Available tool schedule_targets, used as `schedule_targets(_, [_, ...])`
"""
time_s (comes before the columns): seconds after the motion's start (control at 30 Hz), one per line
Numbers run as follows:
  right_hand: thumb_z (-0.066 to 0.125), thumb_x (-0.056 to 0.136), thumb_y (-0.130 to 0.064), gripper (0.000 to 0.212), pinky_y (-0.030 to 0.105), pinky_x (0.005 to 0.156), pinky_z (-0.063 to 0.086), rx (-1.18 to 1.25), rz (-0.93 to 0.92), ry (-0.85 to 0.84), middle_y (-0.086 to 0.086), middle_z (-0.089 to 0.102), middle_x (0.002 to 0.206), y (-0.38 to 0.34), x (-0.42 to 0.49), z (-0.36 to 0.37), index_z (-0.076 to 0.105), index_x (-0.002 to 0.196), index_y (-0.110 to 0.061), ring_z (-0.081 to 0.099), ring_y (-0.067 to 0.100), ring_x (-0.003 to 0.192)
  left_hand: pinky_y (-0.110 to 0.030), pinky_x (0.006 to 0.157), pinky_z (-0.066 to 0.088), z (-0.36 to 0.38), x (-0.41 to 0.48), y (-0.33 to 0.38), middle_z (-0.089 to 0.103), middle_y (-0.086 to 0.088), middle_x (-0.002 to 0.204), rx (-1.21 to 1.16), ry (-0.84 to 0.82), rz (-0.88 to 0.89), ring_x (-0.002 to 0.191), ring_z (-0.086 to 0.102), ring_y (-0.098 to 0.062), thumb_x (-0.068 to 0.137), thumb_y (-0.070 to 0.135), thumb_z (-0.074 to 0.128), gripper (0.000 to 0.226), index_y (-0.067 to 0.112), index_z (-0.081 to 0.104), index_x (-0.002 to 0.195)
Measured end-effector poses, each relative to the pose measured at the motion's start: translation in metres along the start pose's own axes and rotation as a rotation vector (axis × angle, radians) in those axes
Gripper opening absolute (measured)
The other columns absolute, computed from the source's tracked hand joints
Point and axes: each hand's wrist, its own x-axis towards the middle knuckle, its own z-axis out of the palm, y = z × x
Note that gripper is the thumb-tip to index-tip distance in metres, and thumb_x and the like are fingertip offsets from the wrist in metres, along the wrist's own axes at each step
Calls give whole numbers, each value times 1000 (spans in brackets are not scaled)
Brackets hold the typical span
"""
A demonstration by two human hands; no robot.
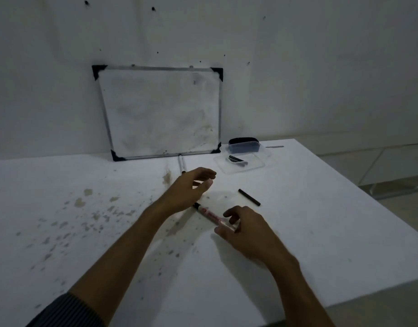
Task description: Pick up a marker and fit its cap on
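Note:
My right hand (243,228) pinches the back end of an uncapped whiteboard marker (208,214) between thumb and fingers, its black tip pointing up-left just above the white table (321,232). My left hand (191,188) hovers over the marker's tip with relaxed, spread fingers and holds nothing. A black marker cap (249,197) lies on the table to the right of my left hand. A second marker (181,164) lies beyond my left hand, in front of a small framed whiteboard (161,112) that leans on the wall.
A clear plastic lid (255,165) with dark pieces on it and a clear box (244,145) with dark contents stand at the back right. The table's left half is stained. Its right edge drops off to the floor.

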Motion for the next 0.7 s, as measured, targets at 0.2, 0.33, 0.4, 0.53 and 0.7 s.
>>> schedule_targets(0.2, [63, 101, -33, 26, 20, 79, 46, 23, -44, 123, 1, 65, 116, -6, -12, 8, 72, 121, -21, 63, 15, 102, -16, 108, 31, 12, -54, 9, 54, 10, 150, 220, -37, 190, 131, 44, -4, 90, 14, 66, 67, 32, 45, 151])
schedule_targets(0.33, [56, 103, -42, 27, 7, 69, 39, 110, -85, 99, -9, 66, 115, -4, -23, 9, 71, 123, -31, 57, -3, 88, -26, 110, 32, 24, -78, 2, 63, 9, 139, 377, 34, 388, 125, 54, -7, 84, 30, 72, 77, 29, 42, 155])
schedule_targets(0.4, [57, 101, -46, 27, 7, 70, 40, 137, -87, 79, -13, 68, 112, -4, -26, 9, 72, 119, -34, 58, -6, 91, -33, 100, 45, 27, -83, -3, 73, 6, 123, 420, 96, 445, 111, 65, -13, 90, 37, 75, 61, 22, 54, 145])
schedule_targets(0.53, [61, 98, -49, 28, 16, 67, 43, 182, -12, 245, -21, 66, 92, -2, -20, -1, 78, 108, -30, 61, -7, 80, -37, 71, 59, 22, -83, -10, 80, 0, 101, 535, 193, 491, 82, 74, -23, 95, 36, 73, 32, 15, 70, 120])
schedule_targets(0.7, [64, 98, -35, 38, 38, 95, 52, -66, 195, 355, 8, 68, 124, 16, 21, -26, 68, 130, -14, 67, 28, 111, -21, 67, 56, 19, -89, -17, 73, 17, 101, 217, 297, 207, 77, 68, -1, 99, 45, 63, 27, 27, 67, 119])
